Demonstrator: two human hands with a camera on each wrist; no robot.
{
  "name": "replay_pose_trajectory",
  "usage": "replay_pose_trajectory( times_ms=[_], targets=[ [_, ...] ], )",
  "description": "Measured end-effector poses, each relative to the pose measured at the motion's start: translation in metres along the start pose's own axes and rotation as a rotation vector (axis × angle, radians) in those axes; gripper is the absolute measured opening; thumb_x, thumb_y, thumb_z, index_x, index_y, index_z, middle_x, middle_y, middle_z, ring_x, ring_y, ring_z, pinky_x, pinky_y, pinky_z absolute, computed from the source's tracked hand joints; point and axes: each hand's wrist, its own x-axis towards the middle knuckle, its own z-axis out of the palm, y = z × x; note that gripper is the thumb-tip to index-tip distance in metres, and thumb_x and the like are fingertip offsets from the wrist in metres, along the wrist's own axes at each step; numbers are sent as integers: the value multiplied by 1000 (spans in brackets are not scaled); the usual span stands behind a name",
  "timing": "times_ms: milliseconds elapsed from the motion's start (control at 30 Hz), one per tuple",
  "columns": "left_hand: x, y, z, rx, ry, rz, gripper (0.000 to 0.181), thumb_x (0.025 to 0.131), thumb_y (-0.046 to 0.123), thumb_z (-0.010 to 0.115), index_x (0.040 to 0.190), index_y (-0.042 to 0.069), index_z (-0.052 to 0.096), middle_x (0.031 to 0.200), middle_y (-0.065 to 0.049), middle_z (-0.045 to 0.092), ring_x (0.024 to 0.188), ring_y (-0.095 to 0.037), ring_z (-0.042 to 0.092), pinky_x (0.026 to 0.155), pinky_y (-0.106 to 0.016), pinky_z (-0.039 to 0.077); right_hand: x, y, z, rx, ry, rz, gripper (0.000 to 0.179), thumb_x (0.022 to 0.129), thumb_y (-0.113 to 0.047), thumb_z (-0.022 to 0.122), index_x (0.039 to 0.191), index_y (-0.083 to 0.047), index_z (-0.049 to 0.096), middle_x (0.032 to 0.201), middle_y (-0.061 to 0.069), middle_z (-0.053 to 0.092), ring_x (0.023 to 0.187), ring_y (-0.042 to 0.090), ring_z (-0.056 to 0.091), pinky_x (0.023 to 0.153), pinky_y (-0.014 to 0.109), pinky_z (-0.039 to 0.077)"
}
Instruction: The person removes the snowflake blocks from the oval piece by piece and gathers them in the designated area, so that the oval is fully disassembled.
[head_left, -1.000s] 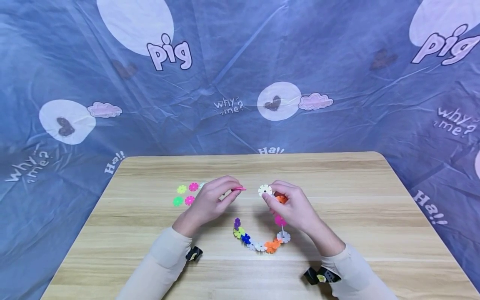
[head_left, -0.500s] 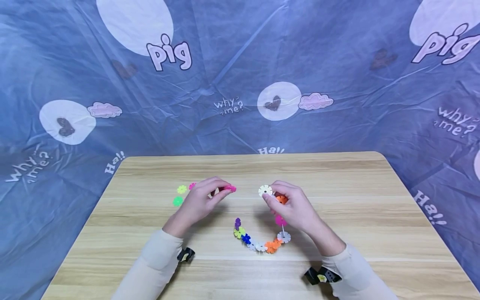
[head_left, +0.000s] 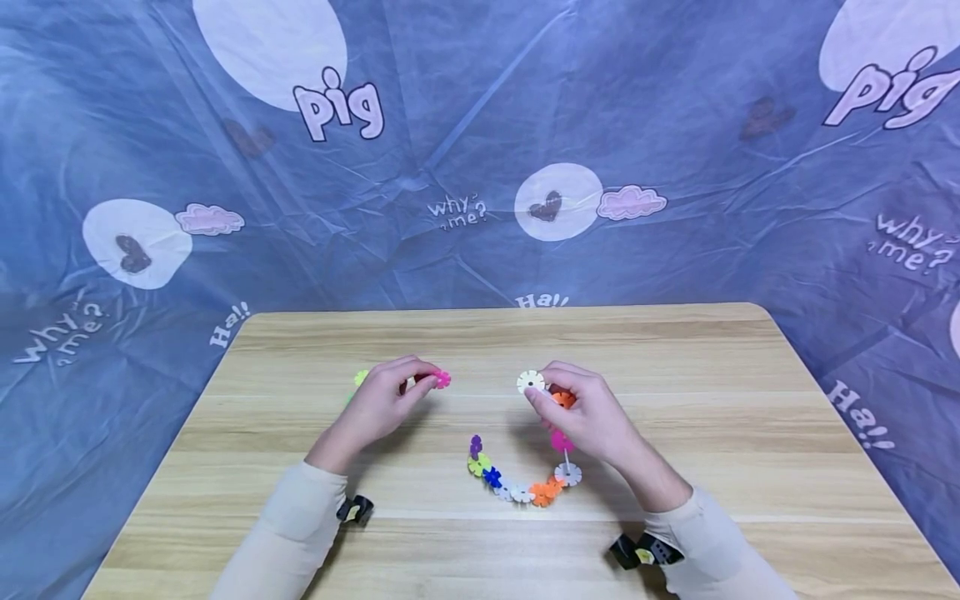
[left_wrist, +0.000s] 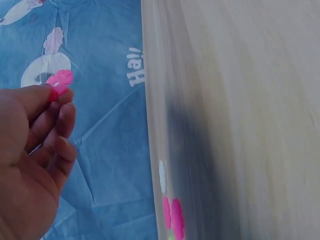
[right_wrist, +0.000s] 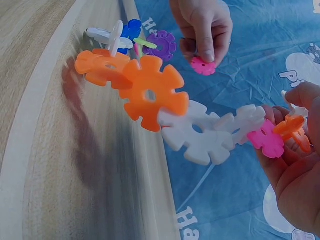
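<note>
In the head view, my left hand [head_left: 378,402] pinches a pink snowflake-shaped building disc [head_left: 442,380] between thumb and fingertips, raised over the table. To its right, my right hand [head_left: 592,412] grips the upper end of a chain of interlocked discs. A cream-white disc [head_left: 529,382] stands out at that hand's fingertips, beside an orange one [head_left: 562,401]. From there the chain [head_left: 542,495] curves down and round to a purple disc [head_left: 476,445] at its other end. The right wrist view shows big orange [right_wrist: 150,94] and white discs [right_wrist: 197,131] slotted into each other.
Loose discs lie on the wooden table [head_left: 675,358] at the left, mostly behind my left hand; a yellow-green disc [head_left: 361,377] peeks out. In the left wrist view are pink discs [left_wrist: 177,218] and a pale one [left_wrist: 162,176]. A blue printed cloth [head_left: 450,125] hangs behind.
My left hand has drawn away to the left with the pink disc, which has turned from edge-on to face-on. It now covers more of the loose discs. The right hand stays put.
</note>
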Motion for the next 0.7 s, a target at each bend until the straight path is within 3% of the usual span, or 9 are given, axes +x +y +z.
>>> replay_pose_trajectory(
  times_ms=[333,700],
  targets=[
    [-3,-14,-6,9,-12,-223,14,103,18,75,113,11,82,106,-4,82,75,-11,61,68,-24,51,0,2,1,0,5,-3,13,103,-7,71,91,-11,75,79,4,65,58,5,62,50,26,54],
    [-5,-28,-10,34,-76,-361,13,104,14,71,110,8,81,103,-6,81,85,-14,69,78,-32,57,-1,2,1,-22,7,4,12,102,-8,72,92,-12,76,80,2,65,61,4,60,53,25,55]
  ],
)
